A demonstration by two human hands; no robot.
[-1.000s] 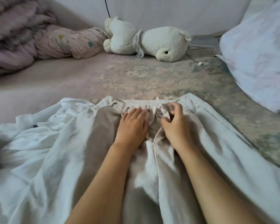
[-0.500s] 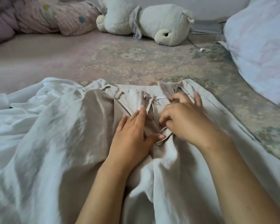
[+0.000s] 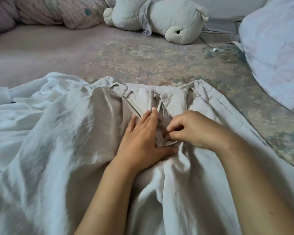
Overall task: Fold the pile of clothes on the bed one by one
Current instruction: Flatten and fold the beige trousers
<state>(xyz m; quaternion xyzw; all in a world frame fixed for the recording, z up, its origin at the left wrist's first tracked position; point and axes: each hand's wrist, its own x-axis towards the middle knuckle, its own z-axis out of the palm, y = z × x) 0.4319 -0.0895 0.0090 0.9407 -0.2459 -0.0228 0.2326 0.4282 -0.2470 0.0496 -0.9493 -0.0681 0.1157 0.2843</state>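
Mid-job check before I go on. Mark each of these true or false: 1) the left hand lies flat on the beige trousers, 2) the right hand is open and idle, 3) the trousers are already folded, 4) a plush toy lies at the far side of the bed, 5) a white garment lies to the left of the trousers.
1) True: the left hand lies flat, fingers straight, on the beige trousers.
2) False: the right hand has curled fingers pinching the fabric at the trousers' open fly.
3) False: the trousers lie spread out, waistband away from the person, not yet folded.
4) True: the plush toy lies on its side at the far edge of the bed.
5) True: the white garment lies rumpled on the left.
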